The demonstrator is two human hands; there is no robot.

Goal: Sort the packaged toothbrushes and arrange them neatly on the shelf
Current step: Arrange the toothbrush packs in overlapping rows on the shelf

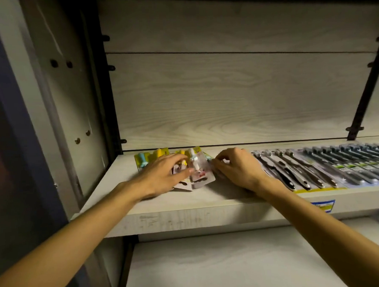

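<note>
Small children's toothbrush packs [202, 172] with pale cards lie at the left of the light wooden shelf [188, 215]. My left hand [161, 177] rests on them, thumb and fingers pinching one pack. Yellow-carded packs [151, 157] lie just behind it. My right hand [238, 169] sits next to the pale packs on their right, fingers curled down at the edge of one; what it holds is hidden. Black-and-grey toothbrush packs [295, 170] and darker grey ones [361, 165] lie in overlapping rows to the right.
A wood-grain back panel [236, 92] closes the shelf behind. Black bracket rails [365, 85] run up the right side and a grey upright [72, 94] stands at the left. A blue-and-yellow price label [323, 205] is on the shelf edge. A lower shelf [234, 261] lies beneath.
</note>
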